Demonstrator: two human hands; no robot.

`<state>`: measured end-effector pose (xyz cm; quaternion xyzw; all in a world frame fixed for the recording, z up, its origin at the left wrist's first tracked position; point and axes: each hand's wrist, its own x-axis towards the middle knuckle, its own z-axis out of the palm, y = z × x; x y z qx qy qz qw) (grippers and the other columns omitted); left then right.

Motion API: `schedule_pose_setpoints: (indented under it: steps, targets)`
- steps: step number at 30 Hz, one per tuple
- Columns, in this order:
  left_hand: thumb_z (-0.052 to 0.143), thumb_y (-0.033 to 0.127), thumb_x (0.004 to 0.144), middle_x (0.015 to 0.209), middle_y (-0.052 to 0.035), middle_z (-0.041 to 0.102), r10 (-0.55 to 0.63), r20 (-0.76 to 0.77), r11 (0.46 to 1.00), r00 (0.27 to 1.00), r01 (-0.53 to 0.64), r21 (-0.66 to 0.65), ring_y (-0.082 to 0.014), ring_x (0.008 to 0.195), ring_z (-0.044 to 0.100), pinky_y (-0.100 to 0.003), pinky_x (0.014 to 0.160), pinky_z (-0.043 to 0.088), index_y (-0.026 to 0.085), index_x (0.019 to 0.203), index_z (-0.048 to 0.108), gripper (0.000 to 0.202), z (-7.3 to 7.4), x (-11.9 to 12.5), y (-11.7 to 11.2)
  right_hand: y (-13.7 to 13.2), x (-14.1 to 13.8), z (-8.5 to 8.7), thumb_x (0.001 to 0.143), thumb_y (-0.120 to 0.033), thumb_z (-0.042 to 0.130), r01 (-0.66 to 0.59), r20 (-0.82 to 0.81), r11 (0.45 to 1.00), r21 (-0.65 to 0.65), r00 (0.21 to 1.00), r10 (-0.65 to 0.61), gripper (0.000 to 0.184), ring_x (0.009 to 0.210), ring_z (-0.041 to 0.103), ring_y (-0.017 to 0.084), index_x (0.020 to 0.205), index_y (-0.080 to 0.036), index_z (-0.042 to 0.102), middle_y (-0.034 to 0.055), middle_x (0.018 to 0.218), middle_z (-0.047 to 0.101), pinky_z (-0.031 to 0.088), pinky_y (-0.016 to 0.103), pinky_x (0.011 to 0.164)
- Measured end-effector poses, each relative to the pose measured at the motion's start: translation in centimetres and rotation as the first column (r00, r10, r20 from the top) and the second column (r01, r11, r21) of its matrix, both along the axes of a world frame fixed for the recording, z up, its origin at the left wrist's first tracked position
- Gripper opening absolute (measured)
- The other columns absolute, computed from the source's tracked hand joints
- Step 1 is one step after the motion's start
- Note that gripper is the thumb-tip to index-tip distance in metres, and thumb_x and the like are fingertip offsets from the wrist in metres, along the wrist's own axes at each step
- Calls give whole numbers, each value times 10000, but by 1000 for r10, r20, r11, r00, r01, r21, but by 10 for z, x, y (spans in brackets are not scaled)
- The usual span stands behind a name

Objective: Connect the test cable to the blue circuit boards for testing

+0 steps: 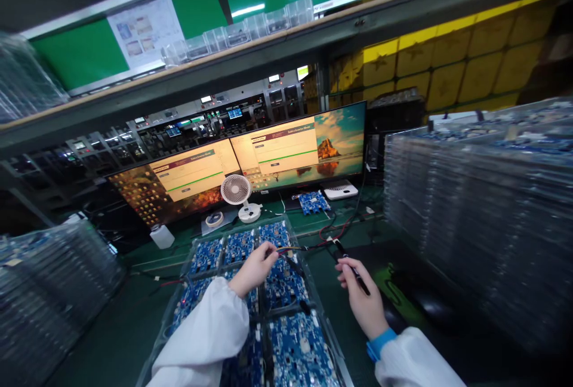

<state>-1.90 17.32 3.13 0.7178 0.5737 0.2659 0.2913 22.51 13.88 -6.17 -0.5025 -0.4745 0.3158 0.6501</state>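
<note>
A clear tray [313, 300] of several blue circuit boards [298, 348] lies on the green bench in front of me. My left hand [255, 269], in a white sleeve, hovers over the tray's middle and pinches the end of a thin bundle of coloured wires [290, 249]. My right hand [363, 300] is to the right of the tray, fingers closed round a black pen-like tool [353, 267] that points up and left. The wires run right toward red and black cables [333, 235].
Two monitors [277, 151] stand at the back, with a small white desk fan [237, 193], a roll of tape [215, 218] and a white bottle [162, 236] in front. A single blue board [313, 202] lies under the right monitor. Tall stacks of clear trays rise at right [474, 208] and left [49, 291].
</note>
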Motion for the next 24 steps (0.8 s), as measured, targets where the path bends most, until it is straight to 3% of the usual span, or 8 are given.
schedule_pose_setpoints:
  steps: [2, 5, 9, 13, 19, 24]
  targets:
    - [424, 348, 898, 749, 51, 523, -21, 43, 1000, 999, 21, -2, -133, 724, 501, -261, 716, 416, 216, 896, 519, 163, 0, -2, 0, -1, -1, -1, 835, -696, 529, -15, 11, 1000, 2, 1000, 15, 519, 664, 612, 164, 940, -202, 645, 79, 867, 674, 552, 291, 611]
    - [499, 333, 878, 793, 36, 567, -185, 34, 981, 982, 186, -58, -134, 781, 524, -262, 773, 418, 196, 884, 586, 163, 6, -5, -2, -1, -1, -1, 841, -694, 523, -25, 23, 1000, 5, 999, 25, 515, 666, 614, 165, 944, -204, 644, 77, 869, 674, 554, 295, 623]
    - [690, 318, 771, 852, 13, 626, -402, -44, 892, 915, 380, -246, -152, 849, 569, -264, 837, 426, 187, 841, 721, 152, 13, -12, -4, 0, 0, -1, 855, -688, 507, -23, 35, 1000, 2, 999, 23, 509, 671, 612, 164, 945, -204, 637, 77, 872, 667, 553, 291, 616]
    - [742, 345, 736, 856, 12, 624, -381, -161, 898, 911, 323, -297, -147, 824, 565, -251, 815, 423, 213, 843, 773, 173, 11, -16, -4, 0, 0, -2, 859, -689, 501, -33, 47, 999, -7, 998, 34, 506, 681, 610, 166, 952, -208, 632, 75, 876, 666, 554, 293, 623]
    - [609, 300, 846, 889, -17, 675, -354, -146, 920, 924, 315, -235, -157, 859, 594, -252, 835, 436, 210, 981, 770, 229, -4, -7, -11, 1, 0, -7, 887, -684, 455, -88, 75, 996, -23, 993, 90, 506, 722, 634, 173, 987, -209, 597, 91, 935, 665, 559, 303, 650]
    - [667, 221, 800, 909, -28, 718, -407, -228, 911, 884, 373, -177, -163, 868, 634, -235, 811, 451, 208, 935, 773, 172, -14, 1, -18, 1, -6, -11, 941, -645, 364, -278, 134, 959, -46, 950, 282, 458, 845, 691, 187, 1080, -235, 511, 139, 1291, 580, 582, 319, 668]
